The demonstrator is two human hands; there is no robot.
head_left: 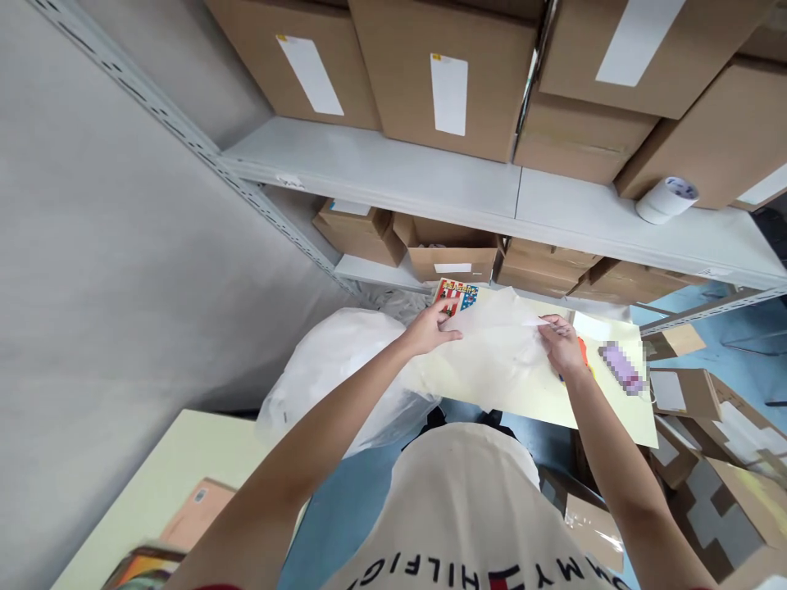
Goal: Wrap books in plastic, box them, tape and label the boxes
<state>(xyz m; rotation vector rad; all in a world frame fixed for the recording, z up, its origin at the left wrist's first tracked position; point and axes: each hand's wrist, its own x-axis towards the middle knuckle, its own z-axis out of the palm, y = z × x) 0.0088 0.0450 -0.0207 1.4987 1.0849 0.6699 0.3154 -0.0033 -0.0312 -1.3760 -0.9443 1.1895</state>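
A thin white translucent sheet (501, 336), perhaps a bag or wrapping, stretches between my two hands above the pale yellow tabletop (620, 418). My left hand (429, 329) has its thumb in front of the sheet's left end, with the index finger stretched out and other fingers partly hidden. At the opposite end, my right hand (562, 342) pinches the upper edge between thumb and fingers. Just behind my left fingers lies a colourful book (457, 292) with red and white stripes, partly covered. An orange item (584, 352) shows beside my right hand, mostly hidden.
A large white plastic bag (344, 360) bulges left of the table. Cardboard boxes (452, 90) fill the grey shelf (393, 168) ahead, with tape rolls (667, 201) at right. A blurred purple item (620, 366) lies rightward. More boxes (725, 508) crowd the floor.
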